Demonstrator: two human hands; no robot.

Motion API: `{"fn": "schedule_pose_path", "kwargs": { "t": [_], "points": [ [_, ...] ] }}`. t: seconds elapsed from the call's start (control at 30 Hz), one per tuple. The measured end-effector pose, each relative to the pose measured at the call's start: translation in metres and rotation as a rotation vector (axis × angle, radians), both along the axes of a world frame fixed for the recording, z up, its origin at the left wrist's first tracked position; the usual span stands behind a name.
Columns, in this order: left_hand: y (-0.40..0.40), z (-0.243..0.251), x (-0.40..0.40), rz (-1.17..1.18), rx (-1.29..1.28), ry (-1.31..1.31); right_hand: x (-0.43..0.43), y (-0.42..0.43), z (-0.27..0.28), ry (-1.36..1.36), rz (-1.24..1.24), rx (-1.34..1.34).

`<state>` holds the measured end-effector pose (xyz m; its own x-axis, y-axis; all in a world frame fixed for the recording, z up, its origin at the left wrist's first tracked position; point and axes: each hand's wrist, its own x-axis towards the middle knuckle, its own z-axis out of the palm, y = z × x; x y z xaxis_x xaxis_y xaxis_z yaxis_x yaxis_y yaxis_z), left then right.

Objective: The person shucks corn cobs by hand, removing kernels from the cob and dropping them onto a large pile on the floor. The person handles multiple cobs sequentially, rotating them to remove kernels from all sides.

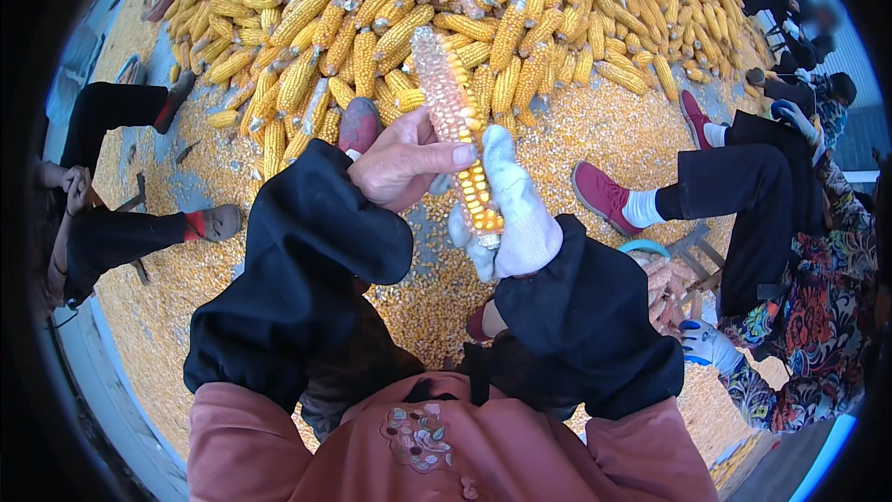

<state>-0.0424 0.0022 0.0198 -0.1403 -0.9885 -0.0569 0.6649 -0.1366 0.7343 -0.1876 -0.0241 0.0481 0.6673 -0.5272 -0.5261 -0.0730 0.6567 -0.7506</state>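
Between my hands is a partly shelled corn cob (449, 111), tilted with its stripped, pinkish end pointing away from me. Yellow kernels are left along its right side and at the near end. My bare left hand (411, 160) grips the cob's middle from the left, the thumb lying across it. Around the near end closes my right hand (516, 213), in a whitish work glove, with fingers on both sides of the cob. Loose kernels (425, 293) cover the floor beneath both hands.
A large heap of unshelled corn ears (362, 56) rises ahead. At right, a seated person's maroon shoe (606, 199) and gloved hand (707, 345) are close, beside a pile of bare cobs (665, 286). Another person's leg (132, 237) extends from the left. More people sit at far right.
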Motion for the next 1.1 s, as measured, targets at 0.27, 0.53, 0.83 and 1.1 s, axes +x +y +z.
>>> {"fn": "schedule_pose_path", "kwargs": {
  "t": [0.27,0.53,0.83,1.1],
  "points": [
    [0.001,0.005,-0.001,0.021,-0.004,-0.001,0.003,0.000,0.009,-0.138,-0.062,0.049],
    [0.002,-0.001,-0.004,-0.017,0.021,-0.116,0.002,0.001,-0.002,-0.014,-0.028,-0.004],
    [0.005,0.009,-0.004,-0.046,-0.027,0.022,-0.004,-0.002,0.003,-0.159,-0.058,0.102],
    [0.006,0.002,-0.012,-0.049,0.104,-0.119,0.003,0.002,-0.005,-0.077,-0.106,0.075]
  ]
}}
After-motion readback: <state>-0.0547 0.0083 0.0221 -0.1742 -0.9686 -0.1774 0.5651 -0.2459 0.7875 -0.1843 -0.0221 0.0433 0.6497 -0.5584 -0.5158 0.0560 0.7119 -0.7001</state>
